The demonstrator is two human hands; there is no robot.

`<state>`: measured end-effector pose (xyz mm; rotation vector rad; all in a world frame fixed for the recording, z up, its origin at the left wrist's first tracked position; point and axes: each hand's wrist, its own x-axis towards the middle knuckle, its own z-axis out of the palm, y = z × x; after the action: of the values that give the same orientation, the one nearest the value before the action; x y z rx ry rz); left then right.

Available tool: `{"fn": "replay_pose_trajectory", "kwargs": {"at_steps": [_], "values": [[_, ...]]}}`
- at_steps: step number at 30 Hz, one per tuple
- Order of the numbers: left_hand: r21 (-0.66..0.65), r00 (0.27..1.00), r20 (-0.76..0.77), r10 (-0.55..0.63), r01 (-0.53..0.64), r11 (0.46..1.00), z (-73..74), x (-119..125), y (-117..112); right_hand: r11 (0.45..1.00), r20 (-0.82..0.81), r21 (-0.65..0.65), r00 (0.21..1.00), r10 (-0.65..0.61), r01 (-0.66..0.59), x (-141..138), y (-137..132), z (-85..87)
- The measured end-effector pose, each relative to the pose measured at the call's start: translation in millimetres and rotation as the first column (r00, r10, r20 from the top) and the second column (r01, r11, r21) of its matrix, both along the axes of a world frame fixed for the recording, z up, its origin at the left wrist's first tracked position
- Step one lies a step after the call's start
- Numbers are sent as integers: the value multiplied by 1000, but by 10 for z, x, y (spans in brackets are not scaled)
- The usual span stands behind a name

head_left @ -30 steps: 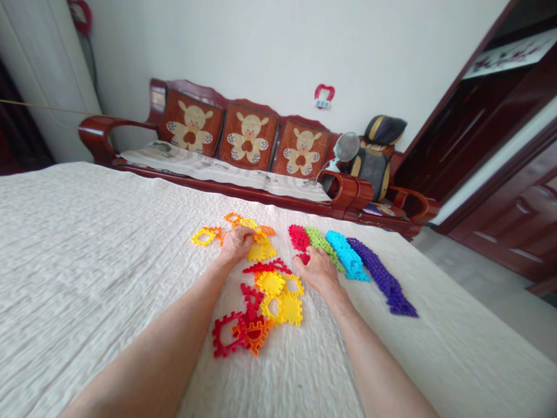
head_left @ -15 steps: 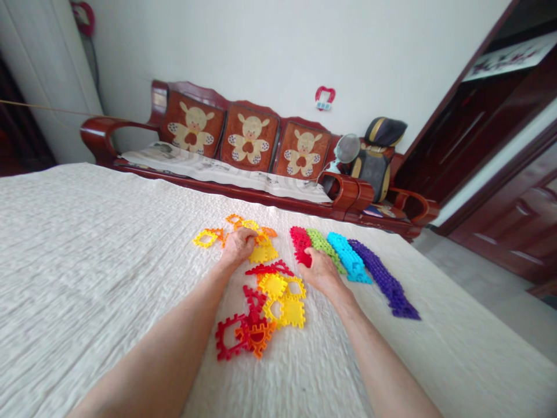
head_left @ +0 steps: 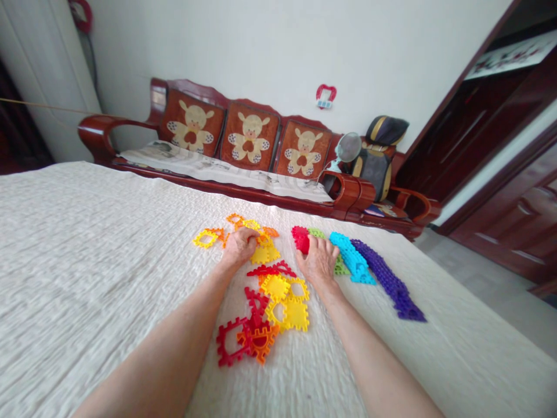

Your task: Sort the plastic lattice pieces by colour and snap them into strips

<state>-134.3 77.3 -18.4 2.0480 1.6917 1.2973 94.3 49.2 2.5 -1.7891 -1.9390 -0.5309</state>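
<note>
Three bear-patterned cushions (head_left: pixel 249 136) lean on a wooden sofa (head_left: pixel 100 136) beside a fan (head_left: pixel 348 147).

Two forearms (head_left: pixel 174 337), both bare

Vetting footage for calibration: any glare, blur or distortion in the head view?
Head view: far-right door leans steeply, likely wide-angle distortion; head view: soft light, only faint shadows on the white cloth; head view: small highlights on the glossy sofa armrest; head view: slightly soft detail, teeth of the purple pieces running together.

left grip (head_left: pixel 239 246) at yellow pieces (head_left: pixel 261 255), right grip (head_left: pixel 319 259) by red row (head_left: pixel 300 237)
</note>
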Motion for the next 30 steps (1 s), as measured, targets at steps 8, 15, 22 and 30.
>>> {"fn": "replay_pose_trajectory", "kwargs": {"at_steps": [8, 15, 22, 30], "values": [[10, 1000, -15, 3, -3, 1000, 10, 11, -17, 999, 23, -13, 999, -29, 29, 33, 23, -51], [-6, 999, -44, 5, -5, 1000, 31, 8, -31, 996, -8, 88, 1000, -28, 28, 52, 74, -96], [-21, 999, -37, 21, -22, 1000, 35, 7, -33, 930, -78, 199, 941, 329, -309, 7, 33, -115], [129, 1000, -21, 15, -12, 992, -49, 7, 10, 868, -283, 158, 820, 497, -472, 158, -352, -164]]}}
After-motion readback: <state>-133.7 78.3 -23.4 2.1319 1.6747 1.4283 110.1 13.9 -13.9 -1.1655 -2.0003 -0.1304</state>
